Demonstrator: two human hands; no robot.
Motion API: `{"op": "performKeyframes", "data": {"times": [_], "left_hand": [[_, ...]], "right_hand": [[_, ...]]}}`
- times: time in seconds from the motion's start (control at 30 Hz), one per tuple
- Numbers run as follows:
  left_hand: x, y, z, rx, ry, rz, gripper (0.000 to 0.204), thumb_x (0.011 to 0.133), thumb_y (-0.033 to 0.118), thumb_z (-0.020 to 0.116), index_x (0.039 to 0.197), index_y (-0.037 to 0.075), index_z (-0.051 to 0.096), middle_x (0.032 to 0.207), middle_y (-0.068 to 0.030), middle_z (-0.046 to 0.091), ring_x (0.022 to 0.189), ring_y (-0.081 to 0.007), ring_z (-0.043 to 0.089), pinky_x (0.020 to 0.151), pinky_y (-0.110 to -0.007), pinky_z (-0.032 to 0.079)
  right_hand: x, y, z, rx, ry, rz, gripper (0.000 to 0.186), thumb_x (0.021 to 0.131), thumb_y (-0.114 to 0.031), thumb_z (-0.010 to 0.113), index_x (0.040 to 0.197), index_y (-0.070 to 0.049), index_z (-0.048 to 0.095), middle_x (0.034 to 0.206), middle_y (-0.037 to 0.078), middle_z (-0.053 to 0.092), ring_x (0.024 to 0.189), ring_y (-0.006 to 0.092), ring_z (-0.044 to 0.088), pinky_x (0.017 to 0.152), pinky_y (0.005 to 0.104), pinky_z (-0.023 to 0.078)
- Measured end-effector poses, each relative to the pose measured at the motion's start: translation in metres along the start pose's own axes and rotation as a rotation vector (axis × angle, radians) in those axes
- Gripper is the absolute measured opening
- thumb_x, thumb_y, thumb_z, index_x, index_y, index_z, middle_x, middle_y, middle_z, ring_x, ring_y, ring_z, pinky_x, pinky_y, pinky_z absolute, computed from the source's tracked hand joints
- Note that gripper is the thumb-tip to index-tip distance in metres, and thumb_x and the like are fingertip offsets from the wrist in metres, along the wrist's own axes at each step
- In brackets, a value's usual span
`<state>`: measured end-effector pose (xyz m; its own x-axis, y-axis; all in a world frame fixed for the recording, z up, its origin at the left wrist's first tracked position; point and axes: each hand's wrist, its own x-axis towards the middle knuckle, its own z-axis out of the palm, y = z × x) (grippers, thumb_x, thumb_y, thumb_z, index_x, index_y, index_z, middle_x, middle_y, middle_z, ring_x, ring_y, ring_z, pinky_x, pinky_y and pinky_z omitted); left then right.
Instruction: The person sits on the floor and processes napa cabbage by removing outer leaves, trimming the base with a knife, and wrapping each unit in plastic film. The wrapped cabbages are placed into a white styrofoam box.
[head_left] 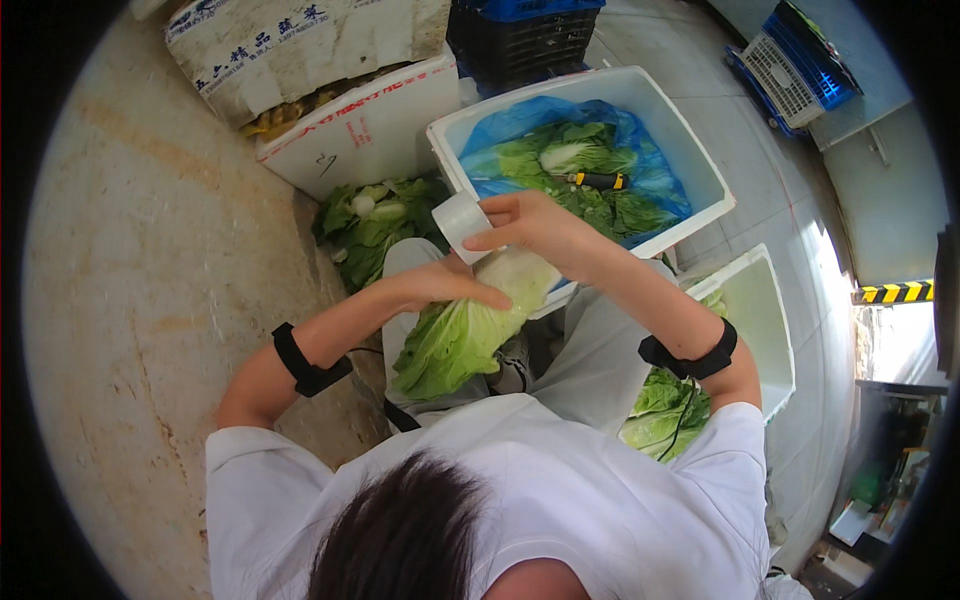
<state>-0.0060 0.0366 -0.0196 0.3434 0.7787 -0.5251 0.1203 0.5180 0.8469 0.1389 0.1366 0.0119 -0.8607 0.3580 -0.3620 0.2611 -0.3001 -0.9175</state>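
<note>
Our left hand [447, 282] is clasping a leafy cabbage [460, 335] just left of the frame's centre. Our right hand [532, 228] is gripping a white roll [461, 224] just above it.

Cabbage [455, 342]: single head, elongated, leaves attached. Colour: green at leaf end, grading to white at base. Leaf edges loose, crinkled; base smooth, compact. Pose: hand-held, long axis diagonal; leaf end toward lower left of view, base toward upper right. Part of surface hidden under fingers.

Roll [459, 222]: white, short cylinder, smooth outer face. Pose: hand-held, tilted. Position: just beyond cabbage, to upper left of base. Contact between roll and cabbage: cannot be determined.
</note>
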Motion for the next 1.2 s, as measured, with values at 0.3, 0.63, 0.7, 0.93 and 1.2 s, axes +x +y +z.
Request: {"op": "performKeyframes", "data": {"times": [0.3,0.63,0.7,0.93,1.2], "left_hand": [[0.003,0.007,-0.012,-0.217,0.219,0.112,0.056,0.075,0.015,0.073,0.122,-0.001,0.046,0.107,-0.0119,0.060,0.092,-0.0181,0.062,0.076,-0.031,0.053],[-0.006,-0.006,-0.025,-0.534,0.142,0.103,0.056,0.082,0.022,0.064,0.126,-0.002,0.043,0.113,-0.0137,0.059,0.097,-0.0204,0.063,0.083,-0.033,0.053],[-0.007,-0.009,-0.019,-0.620,0.083,0.080,0.057,0.081,0.023,0.067,0.126,-0.003,0.043,0.113,-0.0137,0.058,0.096,-0.0201,0.063,0.083,-0.033,0.053],[-0.005,-0.007,-0.009,-0.729,0.004,0.133,0.055,0.082,0.025,0.065,0.124,-0.004,0.045,0.113,-0.0143,0.059,0.097,-0.0206,0.063,0.084,-0.032,0.053],[-0.017,-0.007,-0.013,-0.777,0.025,0.175,0.061,0.079,0.030,0.066,0.124,-0.005,0.046,0.113,-0.0141,0.059,0.096,-0.0211,0.063,0.084,-0.031,0.052]], "right_hand": [[-0.032,-0.031,0.026,0.025,0.302,-0.225,0.034,0.074,-0.023,0.071,0.097,0.001,0.062,0.079,0.004,0.062,0.076,0.0094,0.055,0.073,0.0235,0.040],[-0.074,-0.038,0.008,-0.109,0.374,-0.096,0.038,0.073,-0.032,0.076,0.088,0.000,0.063,0.073,0.003,0.061,0.067,0.0069,0.056,0.062,0.0212,0.042],[-0.077,-0.041,0.003,-0.177,0.330,-0.009,0.039,0.072,-0.031,0.076,0.089,0.001,0.063,0.073,0.003,0.061,0.067,0.0076,0.056,0.061,0.0223,0.043],[-0.092,-0.046,-0.010,-0.354,0.245,0.022,0.032,0.073,-0.027,0.072,0.086,0.001,0.061,0.070,0.003,0.060,0.061,0.0079,0.056,0.058,0.0224,0.045],[-0.097,-0.042,-0.014,-0.443,0.293,0.092,0.035,0.074,-0.033,0.070,0.074,0.001,0.061,0.065,0.006,0.059,0.062,0.0096,0.057,0.059,0.0251,0.045]]}}
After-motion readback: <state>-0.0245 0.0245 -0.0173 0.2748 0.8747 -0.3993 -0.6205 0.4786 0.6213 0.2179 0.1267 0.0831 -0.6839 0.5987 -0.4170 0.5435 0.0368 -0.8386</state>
